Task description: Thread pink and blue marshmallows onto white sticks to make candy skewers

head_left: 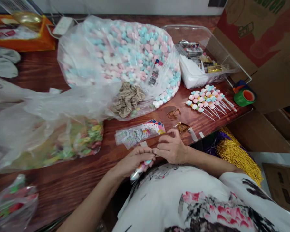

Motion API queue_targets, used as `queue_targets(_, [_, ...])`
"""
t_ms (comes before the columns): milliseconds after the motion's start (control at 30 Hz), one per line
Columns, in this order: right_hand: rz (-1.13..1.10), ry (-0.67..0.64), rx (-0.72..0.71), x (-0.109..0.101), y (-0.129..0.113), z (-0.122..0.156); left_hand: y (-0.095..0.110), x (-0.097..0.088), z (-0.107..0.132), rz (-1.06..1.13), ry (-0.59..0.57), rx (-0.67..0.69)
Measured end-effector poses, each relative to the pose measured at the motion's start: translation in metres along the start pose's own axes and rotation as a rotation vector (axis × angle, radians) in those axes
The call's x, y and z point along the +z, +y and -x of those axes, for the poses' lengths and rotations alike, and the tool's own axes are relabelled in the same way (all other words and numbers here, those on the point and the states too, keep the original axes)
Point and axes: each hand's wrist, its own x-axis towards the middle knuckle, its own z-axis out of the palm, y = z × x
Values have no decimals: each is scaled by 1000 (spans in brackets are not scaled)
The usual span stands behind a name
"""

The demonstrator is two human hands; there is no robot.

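Observation:
My left hand (136, 158) is closed around a clear-wrapped candy skewer (142, 168) with pink, white and blue pieces; its lower end sticks out below my fingers, close to my shirt. My right hand (172, 148) meets it from the right with the fingertips pinched together. What those fingertips grip is hidden. Just beyond the hands lies a fanned stack of printed clear bags (140, 132). Gold twist ties (182, 127) lie past my right hand, with more gold ties (173, 113) farther back.
A large bag of pastel candies (116, 51) fills the back, a brown scrunchie (128, 98) on its front edge. Gummy candies (87, 138) sit in a bag at left. Finished skewers (206, 98), green tape (243, 97) and a clear tub (190, 79) stand right, beside a cardboard box (263, 87).

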Motion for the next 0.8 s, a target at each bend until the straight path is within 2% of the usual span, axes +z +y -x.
queue_targets(67, [-25,-33,-46,8,2,2,-2,-2,3,16,-94,-78])
queue_targets(133, [-18,-77,-10,14,2,2,-3,0,4,-157,-65,20])
queue_targets(267, [-85,-110,220,13,-1,1,-6,11,0,-789,220,459])
queue_targets(367, [-129,6,362,1,1,8,-9,18,-8,-1044,348,632])
queue_targets(433, [-84,155,466,-10,10,19,-10,19,-12,-1015,378,667])
queue_targets(533, [85,327,647,-25,31,44,-10,18,-16,-789,439,687])
queue_targets(600, [243,317,712,-30,45,60,-10,19,-18,-584,492,674])
queue_targets(700, [390,219,718,-28,57,72,-12,24,-23,-317,531,597])
queue_targets(800, [436,128,722,-23,63,67,-17,30,-26,-245,517,539])
